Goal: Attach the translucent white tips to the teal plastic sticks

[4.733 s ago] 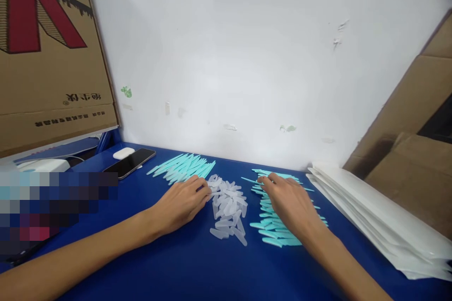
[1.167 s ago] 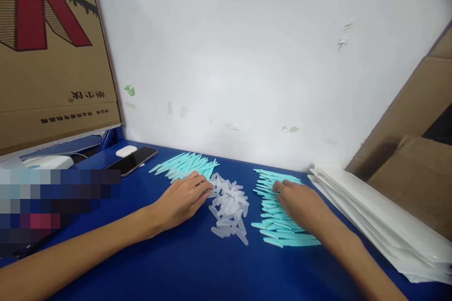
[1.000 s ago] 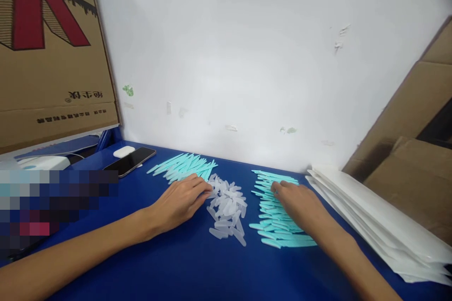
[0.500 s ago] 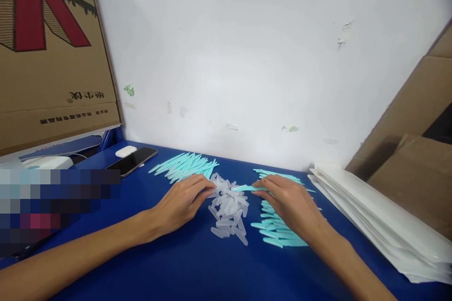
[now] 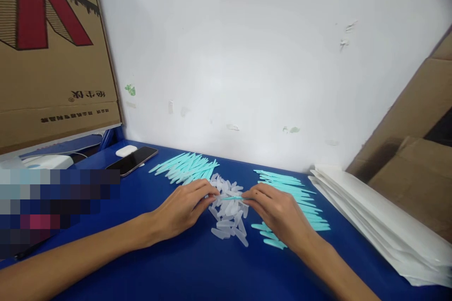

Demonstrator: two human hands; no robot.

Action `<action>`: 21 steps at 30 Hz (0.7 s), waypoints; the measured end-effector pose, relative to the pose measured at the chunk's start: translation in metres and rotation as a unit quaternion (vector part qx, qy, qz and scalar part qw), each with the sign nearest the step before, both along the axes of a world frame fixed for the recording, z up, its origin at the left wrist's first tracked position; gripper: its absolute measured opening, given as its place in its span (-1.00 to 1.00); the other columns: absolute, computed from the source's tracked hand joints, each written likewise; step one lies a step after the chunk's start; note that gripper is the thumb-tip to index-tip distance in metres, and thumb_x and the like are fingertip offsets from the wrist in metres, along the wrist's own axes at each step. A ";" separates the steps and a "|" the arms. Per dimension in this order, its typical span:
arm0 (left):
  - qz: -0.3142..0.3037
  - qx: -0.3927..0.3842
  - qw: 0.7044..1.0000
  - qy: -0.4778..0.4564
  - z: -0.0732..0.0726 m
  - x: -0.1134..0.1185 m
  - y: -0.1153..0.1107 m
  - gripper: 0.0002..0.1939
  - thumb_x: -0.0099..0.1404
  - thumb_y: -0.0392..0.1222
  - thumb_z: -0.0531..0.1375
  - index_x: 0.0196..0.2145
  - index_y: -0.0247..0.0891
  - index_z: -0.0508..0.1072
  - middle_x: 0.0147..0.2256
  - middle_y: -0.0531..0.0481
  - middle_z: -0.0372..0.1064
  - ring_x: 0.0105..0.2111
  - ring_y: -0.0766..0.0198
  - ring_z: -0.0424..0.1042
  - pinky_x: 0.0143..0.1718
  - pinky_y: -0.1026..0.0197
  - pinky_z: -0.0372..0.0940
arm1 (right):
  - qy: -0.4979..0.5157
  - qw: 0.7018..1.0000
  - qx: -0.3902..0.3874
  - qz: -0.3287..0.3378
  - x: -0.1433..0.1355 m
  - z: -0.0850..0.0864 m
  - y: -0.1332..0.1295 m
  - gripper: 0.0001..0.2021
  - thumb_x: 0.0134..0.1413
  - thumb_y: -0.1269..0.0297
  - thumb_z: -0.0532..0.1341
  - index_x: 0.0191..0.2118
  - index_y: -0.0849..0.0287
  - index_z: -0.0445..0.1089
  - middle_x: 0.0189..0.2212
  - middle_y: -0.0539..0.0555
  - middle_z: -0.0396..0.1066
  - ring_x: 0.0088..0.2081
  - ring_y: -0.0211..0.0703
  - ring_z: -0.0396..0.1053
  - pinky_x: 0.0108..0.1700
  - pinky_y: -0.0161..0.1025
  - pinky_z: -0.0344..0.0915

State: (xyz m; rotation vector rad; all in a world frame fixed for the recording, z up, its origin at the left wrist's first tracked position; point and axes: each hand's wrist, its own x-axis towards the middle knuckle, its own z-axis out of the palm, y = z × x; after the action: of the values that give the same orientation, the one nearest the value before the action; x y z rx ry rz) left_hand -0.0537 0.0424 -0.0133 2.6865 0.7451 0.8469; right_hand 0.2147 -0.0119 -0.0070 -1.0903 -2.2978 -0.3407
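Over a pile of translucent white caps (image 5: 226,223) in the middle, both hands meet. My right hand (image 5: 277,204) pinches a turquoise stick (image 5: 233,198) that points left. My left hand (image 5: 187,204) is closed at the stick's left end, its fingertips on a small translucent cap. Several turquoise sticks (image 5: 310,207) lie spread to the right, partly hidden under my right hand and wrist. Another group of turquoise sticks (image 5: 185,167), with translucent ends, lies behind my left hand.
A phone (image 5: 136,160) and a white case (image 5: 126,151) lie at the back left of the blue table (image 5: 197,268). White sheets or bags (image 5: 381,221) are stacked at the right. Cardboard (image 5: 70,70) stands at the left, a white wall behind.
My right hand has moved left with the turquoise stick, bringing it near my left fingertips. My left hand has shifted slightly right and lifted a cap from the pile's edge.
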 end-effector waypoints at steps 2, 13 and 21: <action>-0.001 0.002 1.000 -0.002 0.000 0.000 0.000 -0.78 0.50 -0.23 0.04 0.00 -0.21 0.43 -0.13 -0.07 0.43 -0.20 0.22 0.42 -0.21 0.20 0.35 | 0.002 1.000 0.014 0.000 -0.001 0.001 -0.001 -0.86 0.33 0.44 0.15 -0.09 0.14 0.40 -0.25 0.05 0.48 -0.26 -0.20 0.45 -0.26 -0.29 0.34; -0.001 0.054 0.998 -0.008 -0.004 -0.002 0.003 -0.72 0.51 -0.25 0.02 0.07 -0.18 0.43 -0.14 -0.08 0.41 -0.19 0.23 0.40 -0.24 0.22 0.36 | 0.002 0.999 0.052 -0.001 -0.003 0.006 -0.004 -0.86 0.33 0.43 0.14 -0.11 0.17 0.44 -0.27 0.08 0.50 -0.29 -0.23 0.47 -0.28 -0.33 0.37; 0.001 0.065 0.998 -0.005 -0.004 -0.003 0.003 -0.72 0.50 -0.27 0.03 0.08 -0.17 0.42 -0.15 -0.08 0.40 -0.20 0.23 0.40 -0.26 0.22 0.33 | -0.009 0.999 0.046 -0.013 -0.004 0.007 -0.006 -0.82 0.34 0.44 0.11 -0.10 0.14 0.45 -0.27 0.09 0.51 -0.29 -0.21 0.47 -0.28 -0.31 0.37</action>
State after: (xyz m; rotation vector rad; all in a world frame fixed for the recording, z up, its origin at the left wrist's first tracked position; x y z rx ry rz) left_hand -0.0570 0.0454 -0.0168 2.7919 0.7150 0.9400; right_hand 0.2111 -0.0179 -0.0002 -1.0760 -2.2616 -0.4637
